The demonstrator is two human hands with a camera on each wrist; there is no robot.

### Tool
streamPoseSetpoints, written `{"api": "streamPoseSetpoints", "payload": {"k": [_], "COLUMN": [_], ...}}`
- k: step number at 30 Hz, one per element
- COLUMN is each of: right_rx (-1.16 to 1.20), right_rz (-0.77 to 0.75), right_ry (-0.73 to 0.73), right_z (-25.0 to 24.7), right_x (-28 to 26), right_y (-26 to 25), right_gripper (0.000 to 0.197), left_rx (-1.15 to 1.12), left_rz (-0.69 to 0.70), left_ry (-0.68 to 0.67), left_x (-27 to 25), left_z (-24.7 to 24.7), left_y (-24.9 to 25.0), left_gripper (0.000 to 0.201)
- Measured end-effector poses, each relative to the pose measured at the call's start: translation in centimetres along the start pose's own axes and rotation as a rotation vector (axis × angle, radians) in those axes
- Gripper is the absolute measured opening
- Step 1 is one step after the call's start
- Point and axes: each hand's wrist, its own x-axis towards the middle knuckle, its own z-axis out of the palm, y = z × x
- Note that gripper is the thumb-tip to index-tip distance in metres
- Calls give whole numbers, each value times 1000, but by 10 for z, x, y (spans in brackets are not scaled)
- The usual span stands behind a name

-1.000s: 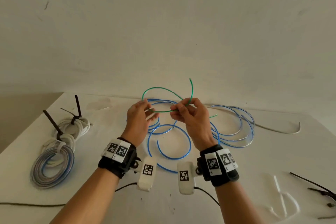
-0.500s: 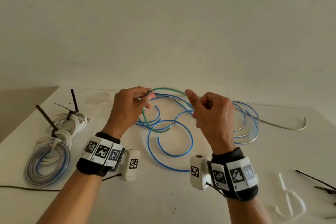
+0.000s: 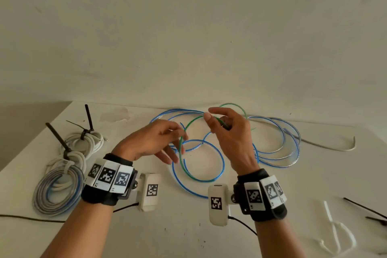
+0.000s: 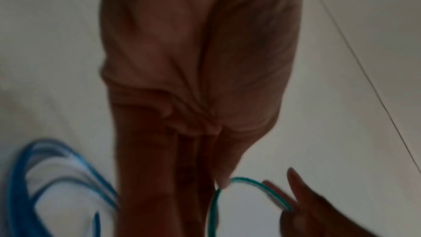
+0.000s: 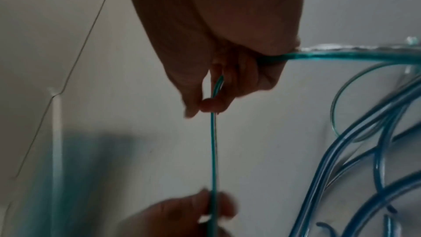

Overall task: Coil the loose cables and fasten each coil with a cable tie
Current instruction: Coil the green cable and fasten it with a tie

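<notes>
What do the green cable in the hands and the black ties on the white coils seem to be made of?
Green cable: probably a translucent, glossy plastic jacket over a metal core, since it glints, shows a paler strand inside and holds springy curves.
Black cable ties: likely stiff matte plastic, perhaps nylon; their tails stand straight up from the white coils.

Both forearms reach forward over the tabletop (image 3: 293, 226), each wrist wrapped in a black band with printed markers. The left hand (image 3: 152, 142) is held palm down with its fingers loosely spread, fingertips pinching the green cable (image 3: 181, 146). The right hand (image 3: 230, 134) is raised higher toward the far edge, thumb and forefinger extended and the other fingers curled round the same cable.
</notes>
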Motion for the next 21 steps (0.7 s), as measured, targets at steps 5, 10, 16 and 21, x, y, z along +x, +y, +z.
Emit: {"api": "streamPoseSetpoints", "payload": {"k": [5,10,16,21], "right_rx": [-62,-32,3,-19], "right_rz": [-3,4,38,81], "right_ry": [-80,-260,-404,-444], "right_z": [-4,12,19,16], "right_x": [0,-11,-18,-16], "right_y": [3,-9,-15,-14], "right_gripper": [11,28,43,28], "left_rx": [-390,-579,-885,-794], "left_rz": [10,126,132,190], "left_ry": [302,495,559,640], "left_x": [5,12,10,9], "left_z": [-1,8,6,8], "left_y": [6,13,29,27], "left_gripper": [33,32,34,33]}}
